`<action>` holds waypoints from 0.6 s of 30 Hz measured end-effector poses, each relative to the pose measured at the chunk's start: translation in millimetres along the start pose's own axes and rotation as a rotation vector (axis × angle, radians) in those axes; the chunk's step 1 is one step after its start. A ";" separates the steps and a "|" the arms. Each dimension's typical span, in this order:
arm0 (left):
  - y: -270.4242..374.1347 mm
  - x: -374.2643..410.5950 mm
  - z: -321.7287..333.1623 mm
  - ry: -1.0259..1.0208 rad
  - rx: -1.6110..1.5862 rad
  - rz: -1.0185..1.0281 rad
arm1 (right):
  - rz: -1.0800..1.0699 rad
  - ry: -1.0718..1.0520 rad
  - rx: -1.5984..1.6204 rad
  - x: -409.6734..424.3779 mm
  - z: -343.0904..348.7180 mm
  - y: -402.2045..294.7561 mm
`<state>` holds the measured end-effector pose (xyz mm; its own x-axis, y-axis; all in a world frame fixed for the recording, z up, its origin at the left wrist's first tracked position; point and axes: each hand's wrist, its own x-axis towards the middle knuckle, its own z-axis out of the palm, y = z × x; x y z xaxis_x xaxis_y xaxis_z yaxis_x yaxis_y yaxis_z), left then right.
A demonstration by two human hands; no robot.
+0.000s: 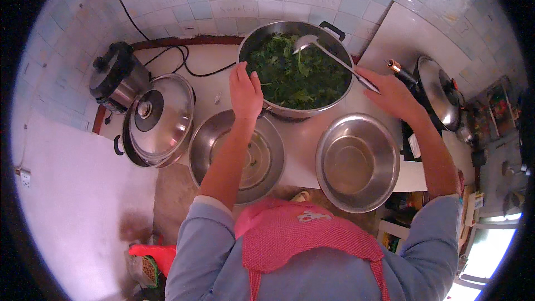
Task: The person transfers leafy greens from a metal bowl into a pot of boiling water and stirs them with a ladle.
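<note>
A large metal pot full of leafy greens stands at the back of the counter, with a black side handle at its upper right. My right hand, at the pot's right side, grips the handle of a metal ladle; its head lies over the greens near the far side. My left hand is at the pot's left rim, its palm side hidden, so whether it grips anything is unclear. Below that forearm sits a metal basin with a few green bits. Another metal basin is nearer my right arm.
A lidded pot and an electric pressure cooker stand at the left. A black cord runs behind them to the large pot. A lidded wok is at the right, by a board leaning on the tiled wall.
</note>
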<state>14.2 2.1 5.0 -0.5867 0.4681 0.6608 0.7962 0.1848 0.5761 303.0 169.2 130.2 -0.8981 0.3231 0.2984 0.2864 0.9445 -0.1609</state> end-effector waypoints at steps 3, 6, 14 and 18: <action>-1.4 -0.6 -0.7 -0.008 0.009 -0.018 | 0.089 -0.254 -0.040 -15.1 -40.4 -37.5; -2.4 -0.2 0.6 -0.009 -0.012 -0.025 | 0.084 -0.427 -0.200 -26.2 -47.8 -52.7; 1.8 1.3 -3.3 -0.024 0.001 -0.020 | 0.174 -0.620 -0.369 -30.7 -97.7 -57.2; -2.1 -1.5 -3.0 -0.011 0.016 -0.013 | 0.146 -0.687 -0.408 -30.4 -98.4 -32.6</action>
<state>13.0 -1.5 4.2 -0.5955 0.4747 0.6481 0.7908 0.2043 0.5770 353.9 134.5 218.9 -0.8088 0.4612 -0.3647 0.3963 0.8858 0.2414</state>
